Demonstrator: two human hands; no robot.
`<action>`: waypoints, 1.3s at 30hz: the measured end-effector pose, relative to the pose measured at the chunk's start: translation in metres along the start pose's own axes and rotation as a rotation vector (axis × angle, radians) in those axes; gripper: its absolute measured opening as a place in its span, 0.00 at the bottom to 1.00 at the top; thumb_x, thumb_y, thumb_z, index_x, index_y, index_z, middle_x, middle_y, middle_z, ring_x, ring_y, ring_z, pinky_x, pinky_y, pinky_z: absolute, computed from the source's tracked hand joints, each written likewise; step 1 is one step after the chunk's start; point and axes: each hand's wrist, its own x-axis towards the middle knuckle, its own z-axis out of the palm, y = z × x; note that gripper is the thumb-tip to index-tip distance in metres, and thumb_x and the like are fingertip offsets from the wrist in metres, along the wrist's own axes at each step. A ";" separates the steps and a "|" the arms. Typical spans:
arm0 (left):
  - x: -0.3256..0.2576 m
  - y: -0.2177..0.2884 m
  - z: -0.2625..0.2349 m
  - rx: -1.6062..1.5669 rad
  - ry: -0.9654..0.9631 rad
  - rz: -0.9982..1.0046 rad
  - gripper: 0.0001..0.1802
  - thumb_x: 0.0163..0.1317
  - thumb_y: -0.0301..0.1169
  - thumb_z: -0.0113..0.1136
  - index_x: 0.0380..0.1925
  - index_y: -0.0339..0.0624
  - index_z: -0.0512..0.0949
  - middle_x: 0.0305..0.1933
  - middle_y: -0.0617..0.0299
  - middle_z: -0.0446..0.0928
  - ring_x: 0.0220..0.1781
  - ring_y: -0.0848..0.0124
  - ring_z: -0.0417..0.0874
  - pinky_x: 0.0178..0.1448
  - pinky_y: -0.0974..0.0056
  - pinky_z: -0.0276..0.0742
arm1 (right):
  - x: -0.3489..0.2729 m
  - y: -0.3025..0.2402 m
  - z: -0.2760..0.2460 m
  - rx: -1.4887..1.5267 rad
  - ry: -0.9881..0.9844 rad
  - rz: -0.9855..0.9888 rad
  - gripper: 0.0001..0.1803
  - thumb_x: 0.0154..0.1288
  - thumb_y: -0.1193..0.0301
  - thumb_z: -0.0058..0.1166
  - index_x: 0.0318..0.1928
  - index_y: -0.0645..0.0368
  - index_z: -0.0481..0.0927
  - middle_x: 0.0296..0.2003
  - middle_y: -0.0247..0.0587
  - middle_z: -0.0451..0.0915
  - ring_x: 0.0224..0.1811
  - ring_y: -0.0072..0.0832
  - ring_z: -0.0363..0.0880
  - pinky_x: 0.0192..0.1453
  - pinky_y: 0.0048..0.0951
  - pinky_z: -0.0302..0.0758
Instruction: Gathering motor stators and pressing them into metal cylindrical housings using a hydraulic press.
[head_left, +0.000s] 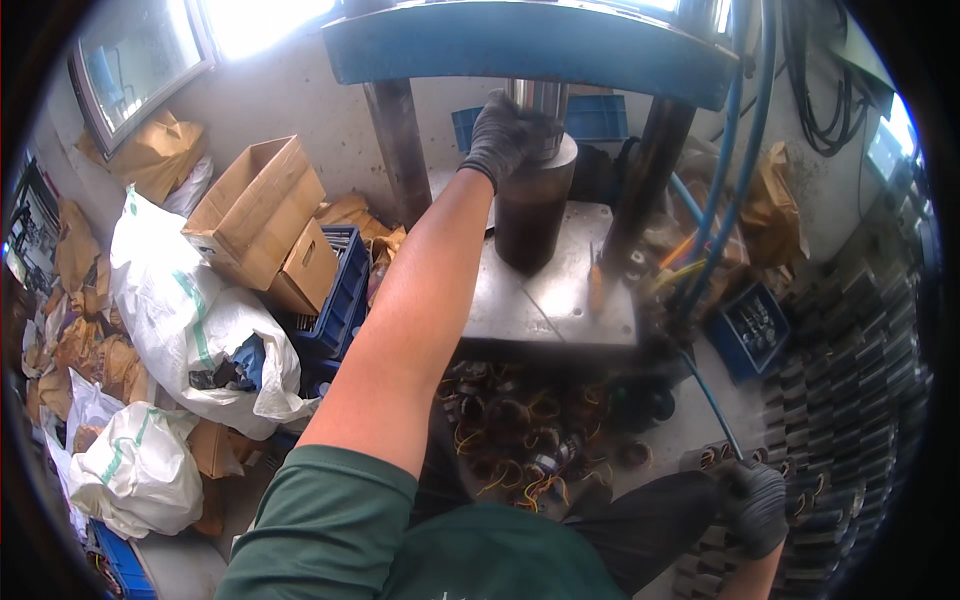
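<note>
My left hand (503, 135), in a dark grey glove, reaches up with its fingers curled round a shiny metal cylinder (540, 97) below the press's blue crossbeam (530, 45). That cylinder sits at the top of a thicker, dark-sided cylinder (530, 215), which stands upright on the steel press plate (500, 305). My fingertips are partly hidden behind the metal. Low on the right, my gloved right hand (752, 505) is closed at the end of a thin teal rod (712, 398) that slopes down from beside the plate. A slim tool with an orange handle (596, 288) lies on the plate.
Dark posts (398, 150) flank the plate, and blue hoses (735, 190) hang at right. Wound motor parts with coloured wires (540, 440) lie below. White sacks (165, 300) and cardboard boxes (255, 215) crowd the left; stacked metal parts (850, 370) line the right.
</note>
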 end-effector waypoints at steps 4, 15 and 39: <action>-0.001 0.001 -0.001 -0.023 -0.009 0.004 0.38 0.41 0.42 0.82 0.45 0.25 0.75 0.40 0.43 0.83 0.43 0.61 0.87 0.50 0.61 0.82 | -0.002 0.012 -0.002 -0.197 -0.217 -0.108 0.07 0.48 0.71 0.64 0.30 0.59 0.83 0.27 0.50 0.80 0.30 0.49 0.81 0.36 0.42 0.76; 0.005 -0.014 0.001 -0.148 -0.032 0.067 0.34 0.39 0.42 0.83 0.38 0.26 0.77 0.35 0.44 0.84 0.37 0.62 0.88 0.49 0.60 0.82 | 0.005 0.000 -0.005 0.155 -0.127 0.029 0.11 0.47 0.70 0.64 0.32 0.62 0.81 0.28 0.53 0.79 0.31 0.50 0.80 0.36 0.43 0.75; -0.091 0.028 -0.019 -0.030 0.063 0.179 0.33 0.51 0.36 0.68 0.56 0.35 0.68 0.48 0.56 0.76 0.54 0.57 0.78 0.57 0.58 0.76 | 0.148 0.034 -0.076 -0.052 0.625 -0.054 0.36 0.66 0.53 0.61 0.67 0.63 0.70 0.42 0.53 0.79 0.39 0.40 0.79 0.48 0.38 0.76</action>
